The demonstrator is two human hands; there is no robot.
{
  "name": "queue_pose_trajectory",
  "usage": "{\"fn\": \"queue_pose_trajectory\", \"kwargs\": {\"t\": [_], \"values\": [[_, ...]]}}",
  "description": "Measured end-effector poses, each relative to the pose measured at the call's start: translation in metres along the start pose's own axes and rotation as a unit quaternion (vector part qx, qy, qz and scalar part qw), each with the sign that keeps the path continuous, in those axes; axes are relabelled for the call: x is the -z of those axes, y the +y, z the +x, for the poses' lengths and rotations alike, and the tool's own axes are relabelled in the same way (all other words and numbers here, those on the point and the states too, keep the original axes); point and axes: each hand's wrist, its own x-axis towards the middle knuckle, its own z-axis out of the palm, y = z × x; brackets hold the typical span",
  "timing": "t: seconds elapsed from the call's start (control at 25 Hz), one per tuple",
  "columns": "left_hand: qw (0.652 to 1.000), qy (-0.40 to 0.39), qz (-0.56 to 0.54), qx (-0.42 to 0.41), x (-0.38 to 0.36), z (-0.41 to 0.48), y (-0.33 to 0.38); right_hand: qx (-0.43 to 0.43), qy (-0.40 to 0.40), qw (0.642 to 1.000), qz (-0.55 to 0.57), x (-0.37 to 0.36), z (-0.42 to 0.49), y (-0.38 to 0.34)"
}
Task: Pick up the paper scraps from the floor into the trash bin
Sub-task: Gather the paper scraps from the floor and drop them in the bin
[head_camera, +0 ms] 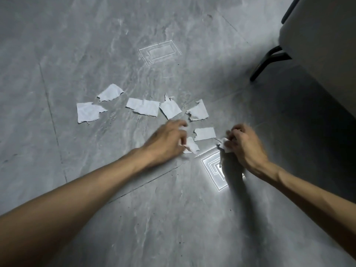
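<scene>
Six loose scraps [143, 106] near both hands [165, 139] [244, 145]

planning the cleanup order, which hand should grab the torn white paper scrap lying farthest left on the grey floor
Left, probably. The left hand is nearer the farthest-left torn white paper scrap; the right hand lies beyond it, past other scraps. Both hands grip small scraps.

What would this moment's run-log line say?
stage: gathering | left hand: grips torn scrap | right hand: pinches crumpled scrap | loose scraps: six on floor | trash bin: not in view
</scene>
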Motion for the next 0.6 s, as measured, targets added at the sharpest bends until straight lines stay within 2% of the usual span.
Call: {"fn": "queue_pose_trajectory", "kwargs": {"t": [0.12, 0.28, 0.44, 0.52, 0.6], "values": [[0.99, -0.062, 0.091, -0.093, -0.025, 0.007, 0.019, 0.07, 0.008, 0.997, -0.008, 0.004, 0.019, -0.01], [0.998, -0.035, 0.007, -0.054, -0.034, 0.001, 0.011, 0.124, -0.038, 0.992, 0.014, 0.01, 0.049, -0.024], [0.998, -0.039, 0.004, -0.038, -0.029, -0.011, 0.006, 0.218, -0.161, 0.958, -0.088, -0.008, 0.046, -0.039], [0.999, -0.032, -0.024, -0.016, -0.024, -0.017, 0.005, 0.21, -0.131, 0.968, -0.033, -0.01, 0.041, -0.042], [0.996, -0.002, -0.085, 0.031, -0.018, -0.02, 0.006, 0.103, -0.046, 0.99, 0.081, -0.002, 0.04, -0.039]]}}
